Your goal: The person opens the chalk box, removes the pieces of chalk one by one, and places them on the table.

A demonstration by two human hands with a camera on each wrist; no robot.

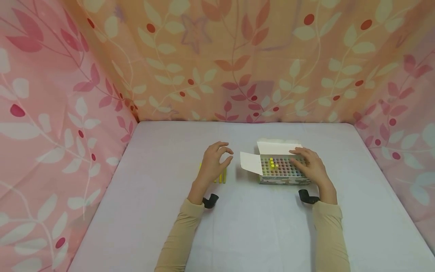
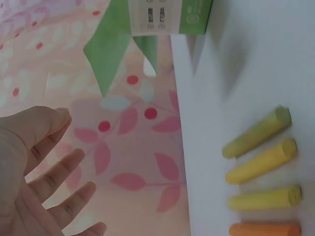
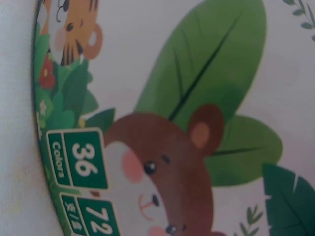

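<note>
Left hand (image 1: 215, 161) is hovering open-fingered over crayons (image 2: 261, 162), four showing only in the wrist view, while right hand (image 1: 310, 166) is resting flat on the mid-table box (image 1: 280, 168)

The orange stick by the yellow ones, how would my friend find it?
Start at the white table and find the left hand. Beside it lies a row of loose crayon sticks. The orange stick lies at one end of that row; the others are yellow or yellow-green.
</note>
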